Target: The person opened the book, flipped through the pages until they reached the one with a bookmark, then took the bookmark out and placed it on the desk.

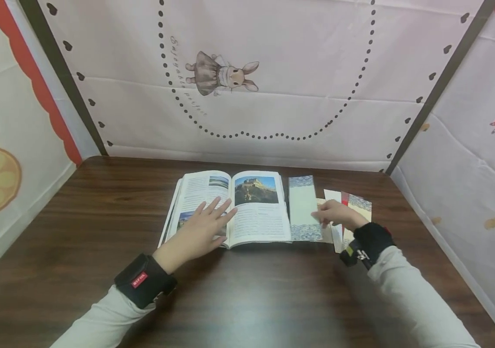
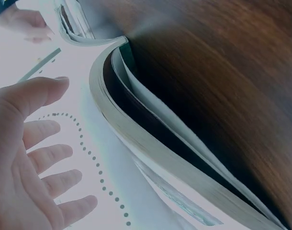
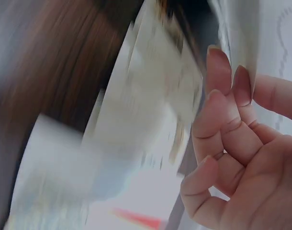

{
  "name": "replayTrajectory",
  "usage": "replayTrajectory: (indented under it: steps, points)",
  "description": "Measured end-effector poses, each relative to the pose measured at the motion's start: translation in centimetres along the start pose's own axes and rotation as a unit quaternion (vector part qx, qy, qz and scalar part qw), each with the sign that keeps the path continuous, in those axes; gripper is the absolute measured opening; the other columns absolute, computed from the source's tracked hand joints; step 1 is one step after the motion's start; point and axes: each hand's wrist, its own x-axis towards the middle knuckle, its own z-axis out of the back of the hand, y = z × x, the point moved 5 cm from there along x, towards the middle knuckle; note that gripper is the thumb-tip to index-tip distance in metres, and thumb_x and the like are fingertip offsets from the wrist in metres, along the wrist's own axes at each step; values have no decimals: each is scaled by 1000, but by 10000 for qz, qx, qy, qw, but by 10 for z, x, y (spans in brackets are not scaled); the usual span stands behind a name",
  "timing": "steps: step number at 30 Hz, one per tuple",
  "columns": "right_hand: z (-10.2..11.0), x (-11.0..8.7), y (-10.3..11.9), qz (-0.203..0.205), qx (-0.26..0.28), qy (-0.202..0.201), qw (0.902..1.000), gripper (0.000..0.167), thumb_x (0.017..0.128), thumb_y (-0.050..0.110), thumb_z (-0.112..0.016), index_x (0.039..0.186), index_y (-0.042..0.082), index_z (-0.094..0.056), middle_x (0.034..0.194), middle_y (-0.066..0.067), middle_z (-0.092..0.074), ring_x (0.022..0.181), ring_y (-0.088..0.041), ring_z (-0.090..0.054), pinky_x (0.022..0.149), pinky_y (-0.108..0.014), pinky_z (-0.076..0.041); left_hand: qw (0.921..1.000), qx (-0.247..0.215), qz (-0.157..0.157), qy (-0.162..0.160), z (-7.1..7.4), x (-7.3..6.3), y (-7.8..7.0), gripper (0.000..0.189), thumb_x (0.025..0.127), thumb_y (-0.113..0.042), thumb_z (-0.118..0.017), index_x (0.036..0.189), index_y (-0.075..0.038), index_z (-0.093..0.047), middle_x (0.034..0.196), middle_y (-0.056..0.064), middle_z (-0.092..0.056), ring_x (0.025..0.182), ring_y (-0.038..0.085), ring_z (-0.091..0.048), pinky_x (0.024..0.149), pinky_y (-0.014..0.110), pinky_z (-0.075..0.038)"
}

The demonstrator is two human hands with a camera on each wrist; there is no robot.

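Observation:
An open book [image 1: 259, 222] with printed text and colour photos lies on the table. My left hand [image 1: 199, 233] is spread over its left page and the gutter, with the fingers apart; whether it touches the paper I cannot tell. In the left wrist view, the book's page edges [image 2: 151, 139] curve below that hand. To the right, my right hand [image 1: 336, 213] pinches the right edge of a pale green paper card [image 1: 303, 205] with blue patterned ends. The right wrist view has the card [image 3: 244, 33] between thumb and fingers.
More paper cards fan out under and beside the right hand, among them a white one [image 1: 336, 234] and a cream patterned one [image 1: 359, 207]. They lie on the dark wooden table [image 1: 247, 290]. Printed cloth walls [image 1: 299, 72] stand behind and at both sides.

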Motion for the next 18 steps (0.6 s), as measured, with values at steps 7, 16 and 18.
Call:
replayTrajectory:
  steps: [7,16,18]
  points:
    - [33,-41,-47,-375,127,-100,9992,35,98,18,-46,64,9,-50,58,5,-47,52,-7,-42,52,-24,-30,9985,-368,347,-215,3,-18,18,66,83,-24,-71,140,-6,-43,147,19,-39,137,41,-32,108,59,-28]
    - [44,-61,-96,-1024,211,-500,9933,38,95,14,-49,58,9,-53,53,7,-46,47,-6,-36,49,-22,-32,9853,-610,1037,-1211,22,-44,51,55,86,-16,-66,135,-1,-48,136,22,-51,128,41,-46,102,57,-38]
    - [43,-56,-99,-1155,-82,-648,9912,39,95,16,-50,57,6,-57,51,6,-50,45,-6,-37,47,-22,-33,9784,-600,1205,-1570,28,-47,56,51,86,-14,-66,133,-1,-51,131,22,-55,123,40,-51,96,56,-43]
